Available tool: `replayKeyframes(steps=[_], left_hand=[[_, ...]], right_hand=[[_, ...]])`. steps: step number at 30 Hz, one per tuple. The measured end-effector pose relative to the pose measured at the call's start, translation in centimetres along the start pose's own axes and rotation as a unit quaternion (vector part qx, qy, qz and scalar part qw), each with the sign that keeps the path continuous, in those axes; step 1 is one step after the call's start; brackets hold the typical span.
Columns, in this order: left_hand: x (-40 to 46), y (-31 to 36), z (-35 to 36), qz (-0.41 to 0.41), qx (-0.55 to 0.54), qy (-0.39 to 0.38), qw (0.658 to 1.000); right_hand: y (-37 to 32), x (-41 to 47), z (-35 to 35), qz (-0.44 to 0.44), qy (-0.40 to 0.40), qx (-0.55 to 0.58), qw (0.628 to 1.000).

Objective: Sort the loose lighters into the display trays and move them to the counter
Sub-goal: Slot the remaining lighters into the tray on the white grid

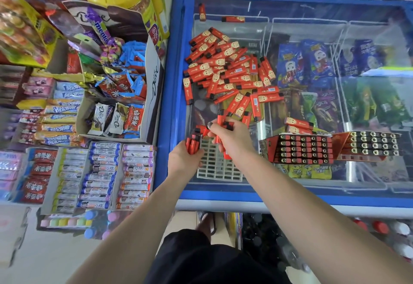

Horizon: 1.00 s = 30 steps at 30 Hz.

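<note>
Both hands are working over the freezer lid (178,87). The left hand (184,157) is clutching a bundle of red lighters (194,142) above the white tray (218,167); the right hand (231,140) is pinching what looks like several more. The loose pile (228,69) is lying just beyond, filled trays (301,148) alongside.

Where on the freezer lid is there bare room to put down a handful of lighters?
Bare glass lies along the back of the freezer lid, right of two stray lighters, and at the front right below the filled trays. The left middle is crowded with the lighter pile; both hands work over the white grid tray.
</note>
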<state>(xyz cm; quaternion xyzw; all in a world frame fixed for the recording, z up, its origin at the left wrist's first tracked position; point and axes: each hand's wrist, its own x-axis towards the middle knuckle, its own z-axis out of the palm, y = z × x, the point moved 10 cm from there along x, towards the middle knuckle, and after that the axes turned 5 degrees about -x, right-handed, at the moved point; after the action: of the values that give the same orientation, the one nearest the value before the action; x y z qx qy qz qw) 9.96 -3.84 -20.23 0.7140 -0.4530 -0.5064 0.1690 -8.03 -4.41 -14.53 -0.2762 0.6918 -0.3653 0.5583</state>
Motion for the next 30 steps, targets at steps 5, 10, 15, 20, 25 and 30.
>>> replayKeyframes(steps=[5, 10, 15, 20, 25, 30], left_hand=[[0.2, -0.2, 0.1, 0.0, 0.005, -0.006, 1.0], [0.1, -0.1, 0.0, -0.003, -0.001, -0.012, 1.0], [-1.1, 1.9, -1.2, 0.044, -0.019, 0.013, 0.999], [-3.2, 4.4, -1.8, 0.053, -0.145, -0.004, 0.988], [-5.0, 6.2, -0.3, 0.064, -0.164, -0.064, 0.982], [-4.9, 6.3, -0.3, 0.068, -0.147, -0.054, 0.985]], right_hand=[[1.0, -1.1, 0.8, -0.016, -0.033, -0.085, 0.996], [1.9, -1.2, 0.7, -0.001, 0.011, -0.054, 0.998], [1.0, -1.5, 0.1, 0.001, 0.009, 0.002, 1.0], [1.3, -2.0, -1.7, 0.027, 0.032, 0.03, 0.999], [0.3, -2.6, -2.0, 0.001, 0.039, 0.001, 0.999], [0.0, -2.9, -2.1, -0.007, 0.047, -0.024, 0.999]])
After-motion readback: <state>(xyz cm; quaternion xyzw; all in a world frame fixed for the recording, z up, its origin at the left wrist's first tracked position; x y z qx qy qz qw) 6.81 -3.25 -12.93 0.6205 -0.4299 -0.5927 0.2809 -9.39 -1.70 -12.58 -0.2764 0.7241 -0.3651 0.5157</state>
